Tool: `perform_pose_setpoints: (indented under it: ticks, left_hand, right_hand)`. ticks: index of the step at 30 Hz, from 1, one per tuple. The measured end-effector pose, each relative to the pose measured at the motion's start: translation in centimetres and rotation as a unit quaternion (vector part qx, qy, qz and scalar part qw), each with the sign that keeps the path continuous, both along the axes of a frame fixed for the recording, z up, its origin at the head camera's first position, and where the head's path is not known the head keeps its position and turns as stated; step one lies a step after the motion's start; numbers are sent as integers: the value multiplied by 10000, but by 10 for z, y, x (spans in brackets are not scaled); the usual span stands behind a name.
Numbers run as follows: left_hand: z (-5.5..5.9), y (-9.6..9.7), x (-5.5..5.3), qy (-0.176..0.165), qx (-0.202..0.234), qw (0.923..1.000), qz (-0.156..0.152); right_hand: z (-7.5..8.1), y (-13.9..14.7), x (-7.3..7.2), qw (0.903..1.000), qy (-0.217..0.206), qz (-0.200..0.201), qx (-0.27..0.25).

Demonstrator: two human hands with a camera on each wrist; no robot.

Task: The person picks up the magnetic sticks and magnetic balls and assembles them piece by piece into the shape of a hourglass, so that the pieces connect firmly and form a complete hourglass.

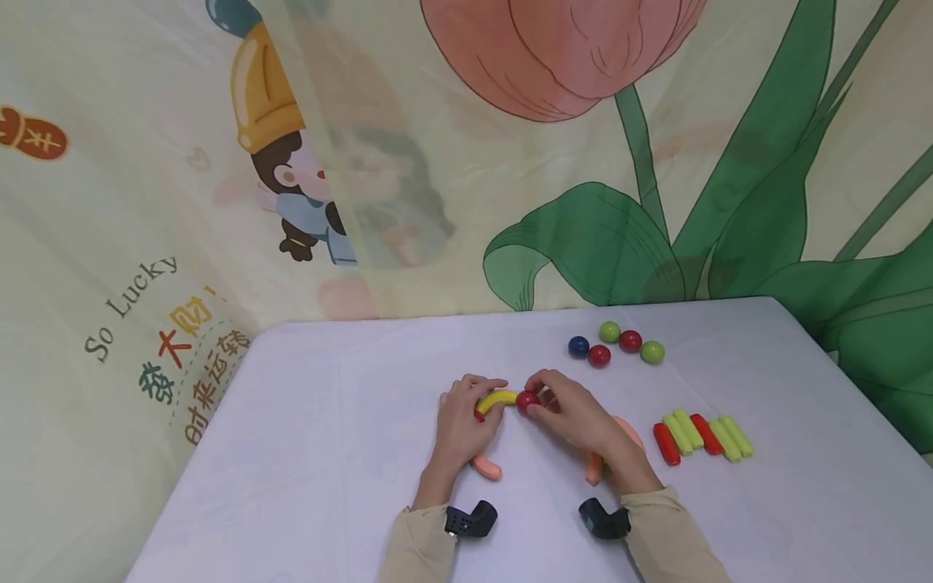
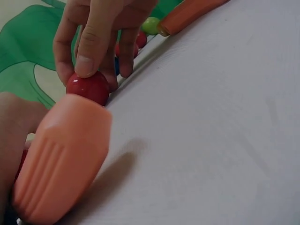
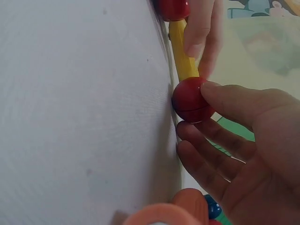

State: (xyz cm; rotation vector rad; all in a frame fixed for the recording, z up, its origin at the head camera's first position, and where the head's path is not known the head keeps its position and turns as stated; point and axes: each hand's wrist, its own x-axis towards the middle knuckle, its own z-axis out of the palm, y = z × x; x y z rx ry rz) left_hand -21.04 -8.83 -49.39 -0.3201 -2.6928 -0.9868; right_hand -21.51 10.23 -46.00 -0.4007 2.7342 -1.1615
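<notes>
A yellow curved stick [image 1: 497, 397] lies between the two hands, with a red ball [image 3: 192, 101] at its right end. Another red ball [image 3: 173, 9] is at its left end, partly covered in the head view. My left hand [image 1: 465, 417] holds the yellow stick, index finger and thumb on either side. My right hand [image 1: 574, 414] pinches the right-end red ball between thumb and fingers. Below the left hand sits an orange curved piece [image 1: 487, 467], large in the left wrist view. More orange pieces [image 1: 594, 468] lie under the right forearm, partly hidden.
Blue, red and green balls [image 1: 630, 341] form a loose group at the back of the white table [image 1: 313, 453]. To the right, several red and light green sticks [image 1: 703, 436] lie side by side. A printed cloth [image 1: 408, 283] hangs behind the table.
</notes>
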Motion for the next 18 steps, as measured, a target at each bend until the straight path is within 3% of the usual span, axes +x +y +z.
perform_pose_setpoints:
  ticks: [5, 10, 18]
  left_hand:
    - [2, 2, -2, 115, -66, 9997, -208]
    - [3, 4, -1, -156, -204, 9996, -92]
    - [3, 5, 0, -202, 152, 9996, 95]
  right_hand:
    - [8, 9, -2, 10000, -59, 53, -18]
    - [18, 26, 2, 9998, -156, -17, 129]
    - [27, 44, 12, 9973, -397, 158, 589]
